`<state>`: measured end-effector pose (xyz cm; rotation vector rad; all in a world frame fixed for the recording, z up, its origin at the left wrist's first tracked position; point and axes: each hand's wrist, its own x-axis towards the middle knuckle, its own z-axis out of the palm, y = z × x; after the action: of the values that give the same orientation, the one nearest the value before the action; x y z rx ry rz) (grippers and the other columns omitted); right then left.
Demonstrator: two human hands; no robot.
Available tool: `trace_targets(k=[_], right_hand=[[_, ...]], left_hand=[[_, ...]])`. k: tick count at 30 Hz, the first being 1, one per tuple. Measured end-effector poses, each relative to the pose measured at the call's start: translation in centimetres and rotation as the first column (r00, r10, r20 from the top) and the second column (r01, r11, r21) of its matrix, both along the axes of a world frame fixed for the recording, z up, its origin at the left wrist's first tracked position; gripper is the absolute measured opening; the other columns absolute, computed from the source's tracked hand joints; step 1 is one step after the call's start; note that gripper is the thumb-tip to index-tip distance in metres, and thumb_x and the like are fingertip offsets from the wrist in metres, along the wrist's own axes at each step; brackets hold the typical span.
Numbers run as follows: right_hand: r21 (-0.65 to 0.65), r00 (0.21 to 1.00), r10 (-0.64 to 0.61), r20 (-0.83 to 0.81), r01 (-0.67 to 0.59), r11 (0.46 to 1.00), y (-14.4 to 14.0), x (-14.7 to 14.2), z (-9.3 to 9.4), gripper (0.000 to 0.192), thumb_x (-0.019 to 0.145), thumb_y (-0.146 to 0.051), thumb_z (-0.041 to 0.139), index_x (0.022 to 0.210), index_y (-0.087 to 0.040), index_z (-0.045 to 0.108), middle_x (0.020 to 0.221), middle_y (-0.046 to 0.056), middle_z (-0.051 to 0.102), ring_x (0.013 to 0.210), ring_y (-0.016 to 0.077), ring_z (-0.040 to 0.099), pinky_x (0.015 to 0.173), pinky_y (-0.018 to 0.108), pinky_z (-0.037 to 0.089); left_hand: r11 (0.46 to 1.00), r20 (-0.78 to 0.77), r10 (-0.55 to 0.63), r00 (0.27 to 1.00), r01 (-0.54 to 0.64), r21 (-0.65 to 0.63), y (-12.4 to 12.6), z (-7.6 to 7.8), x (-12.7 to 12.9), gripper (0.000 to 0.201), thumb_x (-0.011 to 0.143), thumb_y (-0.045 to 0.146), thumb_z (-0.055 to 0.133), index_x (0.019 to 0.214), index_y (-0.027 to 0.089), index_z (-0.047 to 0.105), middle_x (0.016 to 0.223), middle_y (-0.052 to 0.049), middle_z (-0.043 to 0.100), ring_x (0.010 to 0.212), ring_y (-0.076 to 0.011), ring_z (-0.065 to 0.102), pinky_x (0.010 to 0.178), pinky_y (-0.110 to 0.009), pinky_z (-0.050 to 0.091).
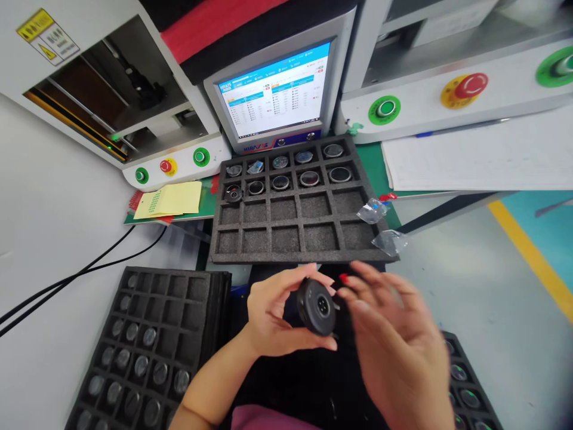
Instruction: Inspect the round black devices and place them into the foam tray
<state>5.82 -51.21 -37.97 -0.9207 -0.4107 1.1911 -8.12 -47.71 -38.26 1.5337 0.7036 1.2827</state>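
Observation:
My left hand (273,316) is closed around a round black smartwatch body (317,306), tilted with its sensor back and small metal contacts facing up. Just to the right, my right hand (394,340) is blurred, its fingers stretched out and apart. A small red spot (343,278) shows at one fingertip; what it is, I cannot make out. Beyond both hands lies a dark foam tray (286,254). Its two far rows hold round watch bodies (309,178), one with its back up (233,193). Clear plastic film pieces (372,210) lie on the tray's right edge.
A monitor (277,89) stands behind the tray, between two machines with green buttons (385,108) and red stop buttons (471,86). Stacked foam trays (179,272) are at lower left, another tray (481,412) at lower right. Papers (483,161) with a pen and yellow notes (172,199) lie beside.

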Motion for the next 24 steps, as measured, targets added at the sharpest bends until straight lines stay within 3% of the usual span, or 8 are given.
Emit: trace_targets(k=[2, 4, 7, 10, 13, 17, 19, 24], right_hand=[[0.086, 0.983, -0.12, 0.137, 0.109, 0.99, 0.3, 0.5, 0.6, 0.037, 0.076, -0.006, 0.074, 0.104, -0.028, 0.061, 0.118, 0.002, 0.061, 0.097, 0.0108, 0.067, 0.086, 0.022, 0.059], [0.171, 0.969, -0.061, 0.24, 0.02, 0.985, 0.4, 1.1, 1.1, 0.041, 0.077, -0.004, 0.071, 0.107, -0.029, 0.058, 0.124, 0.004, 0.056, 0.102, 0.0141, 0.066, 0.091, 0.029, 0.059], [0.194, 0.923, 0.207, 0.324, -0.279, 0.941, 0.4, 1.6, 1.6, 0.037, 0.082, -0.007, 0.067, 0.111, -0.029, 0.057, 0.129, 0.008, 0.053, 0.1, 0.0197, 0.067, 0.084, 0.038, 0.062], [0.173, 0.895, 0.367, 0.252, -0.415, 0.893, 0.5, 1.8, 1.5, 0.037, 0.085, -0.012, 0.066, 0.115, -0.031, 0.056, 0.131, 0.01, 0.053, 0.085, 0.0181, 0.067, 0.054, 0.028, 0.062], [0.166, 0.925, 0.357, 0.13, -0.376, 0.912, 1.0, 1.9, 1.0, 0.04, 0.081, -0.013, 0.072, 0.114, -0.031, 0.057, 0.129, 0.008, 0.055, 0.078, 0.0144, 0.065, 0.048, 0.023, 0.059], [0.146, 0.959, 0.27, 0.086, -0.28, 0.949, 1.2, 2.0, 0.4, 0.04, 0.076, -0.015, 0.078, 0.109, -0.031, 0.061, 0.124, 0.006, 0.059, 0.083, 0.0152, 0.067, 0.065, 0.029, 0.064], [0.131, 0.967, 0.23, 0.112, -0.244, 0.961, 1.0, 2.0, 0.3, 0.044, 0.075, -0.012, 0.078, 0.11, -0.032, 0.061, 0.126, 0.005, 0.057, 0.086, 0.0158, 0.067, 0.066, 0.031, 0.064], [0.123, 0.96, 0.246, 0.131, -0.262, 0.957, 0.7, 1.7, 0.3, 0.048, 0.074, -0.009, 0.077, 0.113, -0.033, 0.061, 0.122, 0.004, 0.054, 0.08, 0.0122, 0.063, 0.061, 0.026, 0.061]], left_hand=[[0.931, 0.191, -0.129, 0.973, 0.185, -0.316, -0.2, 0.3, -0.2, 0.085, 0.068, 0.039, 0.086, 0.14, 0.022, 0.045, 0.101, -0.011, 0.073, 0.082, -0.0191, 0.073, 0.071, -0.027, 0.059], [0.739, 0.378, -0.248, 0.892, 0.426, -0.521, -0.1, 0.4, -0.3, 0.093, 0.067, 0.036, 0.087, 0.144, 0.023, 0.037, 0.093, -0.008, 0.073, 0.074, -0.0172, 0.072, 0.065, -0.024, 0.057], [0.461, 0.525, -0.325, 0.787, 0.617, -0.638, 0.3, 0.1, -0.5, 0.096, 0.065, 0.031, 0.089, 0.145, 0.025, 0.036, 0.089, -0.005, 0.071, 0.07, -0.017, 0.072, 0.063, -0.026, 0.057], [0.37, 0.546, -0.337, 0.767, 0.642, -0.672, 0.4, 0.0, -0.5, 0.095, 0.063, 0.032, 0.089, 0.143, 0.025, 0.039, 0.089, -0.005, 0.069, 0.068, -0.0168, 0.071, 0.063, -0.028, 0.058], [0.429, 0.508, -0.334, 0.794, 0.609, -0.667, 0.1, 0.3, -0.2, 0.092, 0.065, 0.04, 0.087, 0.143, 0.025, 0.04, 0.09, -0.005, 0.068, 0.069, -0.0151, 0.069, 0.066, -0.027, 0.057], [0.671, 0.294, -0.28, 0.914, 0.405, -0.621, -0.2, 0.8, 0.3, 0.088, 0.05, 0.033, 0.095, 0.131, 0.03, 0.059, 0.093, -0.002, 0.057, 0.077, -0.0114, 0.06, 0.071, -0.024, 0.055], [0.754, 0.231, -0.258, 0.938, 0.344, -0.559, -0.1, 0.9, 0.4, 0.078, 0.051, 0.029, 0.095, 0.123, 0.031, 0.066, 0.093, -0.001, 0.051, 0.078, -0.0098, 0.056, 0.07, -0.021, 0.055], [0.767, 0.225, -0.324, 0.919, 0.394, -0.507, 0.6, 0.7, 0.4, 0.064, 0.054, 0.026, 0.093, 0.115, 0.032, 0.072, 0.097, -0.002, 0.049, 0.087, -0.0119, 0.056, 0.075, -0.023, 0.055]])
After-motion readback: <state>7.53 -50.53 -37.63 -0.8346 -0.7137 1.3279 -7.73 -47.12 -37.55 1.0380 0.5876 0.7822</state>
